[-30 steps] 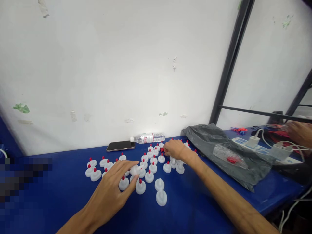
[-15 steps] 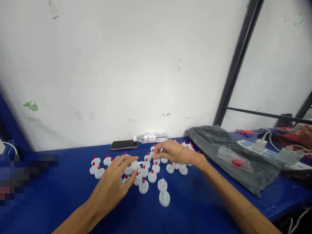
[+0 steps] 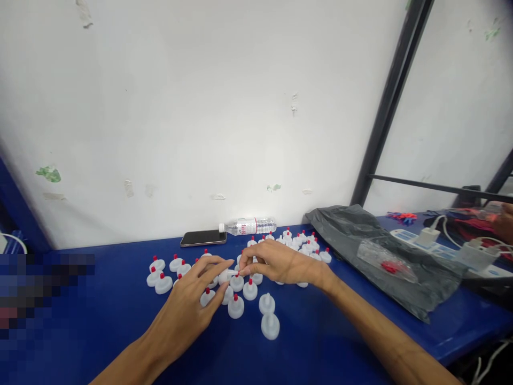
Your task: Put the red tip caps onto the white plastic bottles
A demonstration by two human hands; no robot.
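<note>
My left hand (image 3: 195,297) grips a white plastic nozzle cap (image 3: 225,276) between thumb and fingers, its spout pointing right. At the spout's end my right hand (image 3: 276,262) is closed in a pinch on a small red tip cap (image 3: 238,274), partly hidden by the fingers. Whether the red piece is seated on the spout I cannot tell. Around and behind both hands stand several white nozzle caps with red tips (image 3: 236,307). Two bare-spouted nozzle caps, a rear one (image 3: 266,303) and a front one (image 3: 270,326), stand in front of my right hand.
A phone (image 3: 203,238) and a clear plastic bottle (image 3: 250,226) lie along the wall on the blue table (image 3: 320,342). To the right is a grey plastic bag (image 3: 385,272) bearing a clear packet of red pieces (image 3: 388,263). Beyond are a power strip (image 3: 444,251) and another person's hand (image 3: 505,222).
My right hand has moved left and slightly down, bringing a red tip cap to the spout. My left hand has barely moved and still holds the nozzle cap.
</note>
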